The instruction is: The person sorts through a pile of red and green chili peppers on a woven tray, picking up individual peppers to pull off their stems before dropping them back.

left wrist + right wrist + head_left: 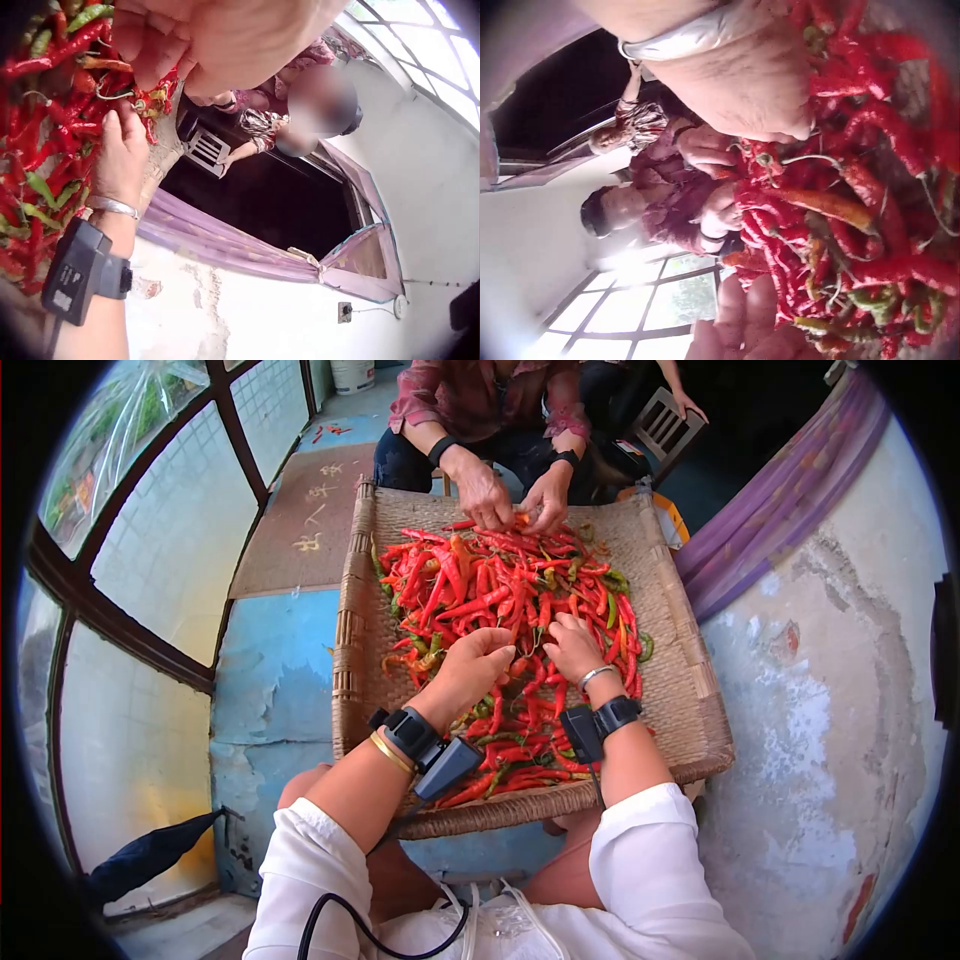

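Note:
A mound of red chili peppers (480, 595), with some green and orange ones among them, lies in a woven tray (345, 620). My left hand (468, 672) hovers over the near middle of the mound, its fingers loosely bent and nothing visible in them. Just across from it, my right hand (575, 650) reaches down into the peppers with bent fingers. In the left wrist view, the right hand's fingertips (114, 124) are right at a curved pepper stem (114, 96); I cannot tell whether they pinch it. The right wrist view hides those fingertips behind the hand.
Opposite me, a seated person's hands (515, 500) work over the far end of the mound. Another person's hand (686, 406) rests by a slatted chair (665, 425). Windows (150, 530) line the left; a purple curtain (770, 490) hangs along the right wall (800, 760).

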{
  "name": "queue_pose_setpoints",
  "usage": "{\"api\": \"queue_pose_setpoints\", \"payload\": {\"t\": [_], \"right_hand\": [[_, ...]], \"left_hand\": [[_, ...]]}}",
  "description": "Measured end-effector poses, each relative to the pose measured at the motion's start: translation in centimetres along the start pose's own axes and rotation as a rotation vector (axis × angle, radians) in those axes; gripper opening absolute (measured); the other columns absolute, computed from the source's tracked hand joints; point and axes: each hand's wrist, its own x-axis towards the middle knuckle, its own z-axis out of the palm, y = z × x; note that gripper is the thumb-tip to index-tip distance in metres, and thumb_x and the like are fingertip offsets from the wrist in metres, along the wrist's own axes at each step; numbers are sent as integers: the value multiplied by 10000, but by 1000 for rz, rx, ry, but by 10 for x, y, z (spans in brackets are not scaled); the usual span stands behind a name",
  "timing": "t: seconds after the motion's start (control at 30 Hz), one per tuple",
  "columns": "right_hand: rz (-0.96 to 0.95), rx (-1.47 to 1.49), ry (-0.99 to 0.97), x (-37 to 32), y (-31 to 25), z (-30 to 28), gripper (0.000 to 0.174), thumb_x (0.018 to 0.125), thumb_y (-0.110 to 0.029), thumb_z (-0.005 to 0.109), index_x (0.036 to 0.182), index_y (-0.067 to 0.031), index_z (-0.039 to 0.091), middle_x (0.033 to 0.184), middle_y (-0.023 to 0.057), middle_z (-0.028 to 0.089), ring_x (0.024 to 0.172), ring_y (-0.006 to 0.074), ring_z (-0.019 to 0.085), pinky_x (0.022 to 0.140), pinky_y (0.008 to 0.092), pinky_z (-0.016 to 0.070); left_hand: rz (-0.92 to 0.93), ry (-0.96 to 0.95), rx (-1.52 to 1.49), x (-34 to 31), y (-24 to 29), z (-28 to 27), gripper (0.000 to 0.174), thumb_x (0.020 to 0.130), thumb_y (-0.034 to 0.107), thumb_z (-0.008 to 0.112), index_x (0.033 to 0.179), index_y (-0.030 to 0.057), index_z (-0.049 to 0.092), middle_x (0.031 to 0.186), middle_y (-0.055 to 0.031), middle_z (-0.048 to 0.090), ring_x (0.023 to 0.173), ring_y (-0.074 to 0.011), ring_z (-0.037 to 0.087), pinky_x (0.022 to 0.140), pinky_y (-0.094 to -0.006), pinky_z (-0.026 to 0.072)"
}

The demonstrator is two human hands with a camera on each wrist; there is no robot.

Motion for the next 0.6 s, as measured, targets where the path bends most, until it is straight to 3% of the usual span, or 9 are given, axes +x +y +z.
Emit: {"api": "queue_pose_setpoints", "payload": {"t": [0.2, 0.27, 0.3, 0.4, 0.43, 0.53, 0.6], "right_hand": [[9, -36, 112, 1, -2, 5, 247, 749, -154, 573, 961, -29, 558, 1119, 150, 496, 1066, 314, 435, 883, 399, 389], [124, -7, 77, 7, -6, 3, 233, 747, -128, 551, 962, -40, 552, 990, 145, 561, 962, 318, 504, 819, 410, 420], [133, 130, 243, 7, -4, 10, 283, 745, -104, 527, 1024, -61, 529, 881, 141, 586, 854, 328, 544, 763, 417, 437], [241, 160, 293, 3, -24, 4, 340, 737, -82, 522, 1076, -76, 501, 889, 142, 581, 827, 324, 550, 731, 418, 447], [70, 105, 327, 2, -21, 7, 398, 726, -58, 525, 1119, -100, 475, 872, 144, 577, 813, 325, 553, 710, 416, 456], [-97, -68, 346, 2, -11, 17, 358, 717, -63, 551, 1069, -107, 503, 846, 138, 570, 787, 327, 560, 686, 422, 462], [-78, -6, 341, 1, -7, 14, 307, 715, -82, 569, 1018, -103, 527, 829, 135, 567, 772, 327, 560, 676, 417, 463]], "left_hand": [[-48, -31, 56, -2, 5, 2, 201, 866, 166, 521, 1038, 62, 530, 780, 36, 540, 612, -37, 481, 547, -174, 415], [-45, -41, 67, -1, 3, 2, 194, 866, 167, 522, 1028, 61, 535, 777, 38, 541, 612, -35, 479, 548, -172, 414], [-45, -40, 66, 0, 2, 3, 191, 865, 168, 524, 1022, 59, 538, 777, 36, 545, 607, -34, 477, 543, -170, 411], [-47, -40, 70, 2, -1, 3, 187, 863, 168, 528, 1012, 55, 541, 779, 33, 550, 597, -33, 474, 533, -165, 407], [-48, -41, 77, 2, -2, 3, 185, 863, 168, 529, 1008, 54, 542, 780, 33, 552, 592, -32, 472, 529, -163, 405], [-42, -36, 80, 2, -2, 3, 176, 864, 162, 526, 999, 52, 543, 779, 32, 555, 587, -32, 472, 521, -163, 403], [-37, -39, 80, 2, -2, 3, 173, 864, 159, 525, 998, 51, 543, 780, 32, 556, 588, -32, 473, 521, -163, 404]]}}
